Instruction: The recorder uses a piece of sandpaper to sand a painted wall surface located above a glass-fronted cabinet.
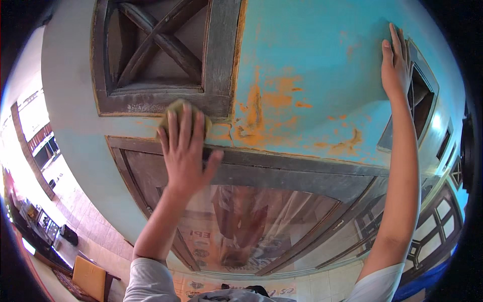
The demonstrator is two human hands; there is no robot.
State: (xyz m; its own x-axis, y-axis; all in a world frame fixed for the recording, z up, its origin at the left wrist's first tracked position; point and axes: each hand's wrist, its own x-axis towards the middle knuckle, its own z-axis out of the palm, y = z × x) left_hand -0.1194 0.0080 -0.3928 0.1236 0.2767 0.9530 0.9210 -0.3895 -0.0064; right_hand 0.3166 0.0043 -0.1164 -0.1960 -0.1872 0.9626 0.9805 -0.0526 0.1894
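My left hand (183, 161) presses a yellow-green pad (176, 105) against the narrow strip of wall between two dark wooden frames. Its fingers lie over the pad and the thumb is held out to the side; whether it is a sponge or a sanding pad I cannot tell. Higher up on the right, my right hand (396, 68) rests with its fingers extended on the turquoise wall (322, 55), beside a small dark window opening (421, 95). Orange patches (282, 98) show through the wall's paint between my hands.
Above the pad is a wooden vent frame (214, 60) with crossed bars. Below runs a dark wooden window frame (302, 173) with reflective glass panes (271, 206). An orange-yellow chair (89, 274) stands on the tiled floor (83, 201) at lower left.
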